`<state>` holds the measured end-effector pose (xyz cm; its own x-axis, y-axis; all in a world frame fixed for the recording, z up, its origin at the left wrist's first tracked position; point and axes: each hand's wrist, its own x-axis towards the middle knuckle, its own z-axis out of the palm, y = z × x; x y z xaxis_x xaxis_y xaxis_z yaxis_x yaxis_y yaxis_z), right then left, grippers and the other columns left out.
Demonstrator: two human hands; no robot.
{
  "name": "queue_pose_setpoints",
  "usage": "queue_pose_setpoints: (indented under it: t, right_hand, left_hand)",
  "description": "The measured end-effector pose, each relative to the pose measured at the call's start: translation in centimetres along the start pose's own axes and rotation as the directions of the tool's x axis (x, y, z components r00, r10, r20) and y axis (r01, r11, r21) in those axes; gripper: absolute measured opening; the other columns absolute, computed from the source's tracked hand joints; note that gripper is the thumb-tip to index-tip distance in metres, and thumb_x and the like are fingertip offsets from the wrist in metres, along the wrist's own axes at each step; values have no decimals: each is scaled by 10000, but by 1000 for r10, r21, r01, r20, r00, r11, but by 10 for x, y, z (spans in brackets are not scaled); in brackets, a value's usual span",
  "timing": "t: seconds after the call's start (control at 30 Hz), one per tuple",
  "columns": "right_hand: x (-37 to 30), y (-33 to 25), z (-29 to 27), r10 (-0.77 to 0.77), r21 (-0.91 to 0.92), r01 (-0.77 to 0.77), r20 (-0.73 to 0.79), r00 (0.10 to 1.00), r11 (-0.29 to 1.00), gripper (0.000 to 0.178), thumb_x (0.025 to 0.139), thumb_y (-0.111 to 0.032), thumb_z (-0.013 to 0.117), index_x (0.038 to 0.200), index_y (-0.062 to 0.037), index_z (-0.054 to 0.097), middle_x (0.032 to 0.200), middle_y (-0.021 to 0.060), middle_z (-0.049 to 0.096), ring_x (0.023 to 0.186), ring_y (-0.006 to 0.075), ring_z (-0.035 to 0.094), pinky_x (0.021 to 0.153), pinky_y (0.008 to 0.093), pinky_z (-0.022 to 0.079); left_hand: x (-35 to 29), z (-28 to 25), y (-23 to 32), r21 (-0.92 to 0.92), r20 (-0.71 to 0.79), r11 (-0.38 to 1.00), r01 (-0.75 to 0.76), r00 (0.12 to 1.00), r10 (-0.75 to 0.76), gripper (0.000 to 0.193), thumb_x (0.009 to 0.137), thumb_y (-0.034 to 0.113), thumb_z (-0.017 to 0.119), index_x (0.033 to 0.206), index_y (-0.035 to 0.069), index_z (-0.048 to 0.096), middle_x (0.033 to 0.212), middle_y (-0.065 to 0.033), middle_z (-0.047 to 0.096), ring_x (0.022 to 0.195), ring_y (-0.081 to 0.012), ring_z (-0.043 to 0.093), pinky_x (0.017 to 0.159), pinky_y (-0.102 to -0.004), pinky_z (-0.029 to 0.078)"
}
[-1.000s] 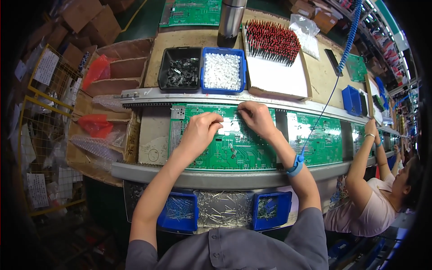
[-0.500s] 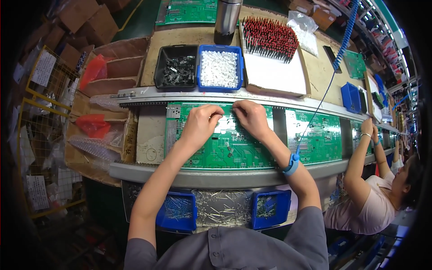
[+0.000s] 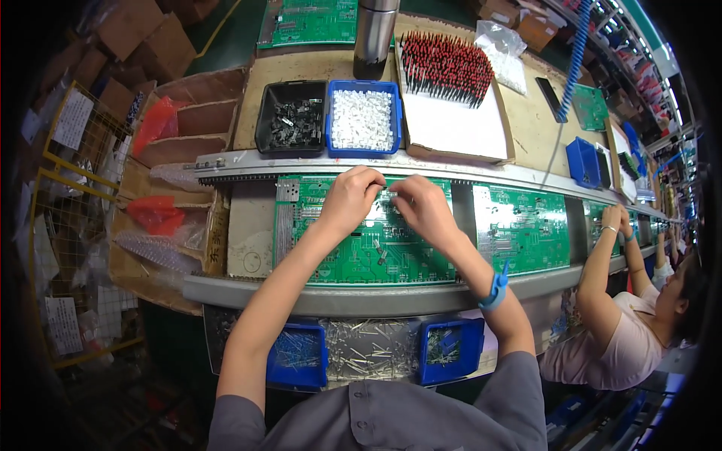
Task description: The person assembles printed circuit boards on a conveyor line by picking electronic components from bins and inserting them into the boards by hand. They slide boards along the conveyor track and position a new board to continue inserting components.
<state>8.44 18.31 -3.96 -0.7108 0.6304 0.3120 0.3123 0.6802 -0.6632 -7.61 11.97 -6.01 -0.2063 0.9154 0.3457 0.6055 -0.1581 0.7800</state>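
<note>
Workstation on an assembly line. Metal conveyor rails (image 3: 316, 161) run from 9 o'clock to 3 o'clock, curving with the lens. Behind them, at 12 o'clock, a tan workbench (image 3: 301, 68) carries bins and trays. At 9 o'clock, a yellow wire-mesh rack (image 3: 53, 225) and stacked cardboard boxes (image 3: 143, 30) stand on a dark green floor (image 3: 226, 37). At 2 o'clock, a blue coiled cable (image 3: 575, 45) hangs down. Light is bright and even.
</note>
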Motion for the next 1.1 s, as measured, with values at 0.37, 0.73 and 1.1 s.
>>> queue_pose_setpoints:
  t: [0.37,0.73,1.1]
  right_hand:
    - [-59,-33,2,-327,-231,414,337,883,881,208,697,-92,554,885,-37,624,863,67,564,795,208,564,679,314,490]
    - [-63,-36,0,-345,-230,436,348,872,870,126,693,-100,556,788,-26,595,833,80,542,786,209,550,662,315,488]
    - [-62,-33,-3,-332,-211,434,389,859,876,82,703,-98,542,755,-35,550,831,77,543,774,211,550,652,341,459]
  left_hand:
    - [1,11,-6,66,9,996,-63,998,62,60,762,-14,619,822,-13,614,795,-139,617,727,-306,609,638,-366,481]
    - [-1,14,-8,62,-19,995,-74,997,76,65,759,-26,616,823,-21,608,783,-143,617,707,-297,614,622,-356,482]
    - [-1,15,-6,83,-39,994,-76,996,80,67,758,-31,612,823,-22,604,773,-143,609,701,-301,611,612,-358,481]
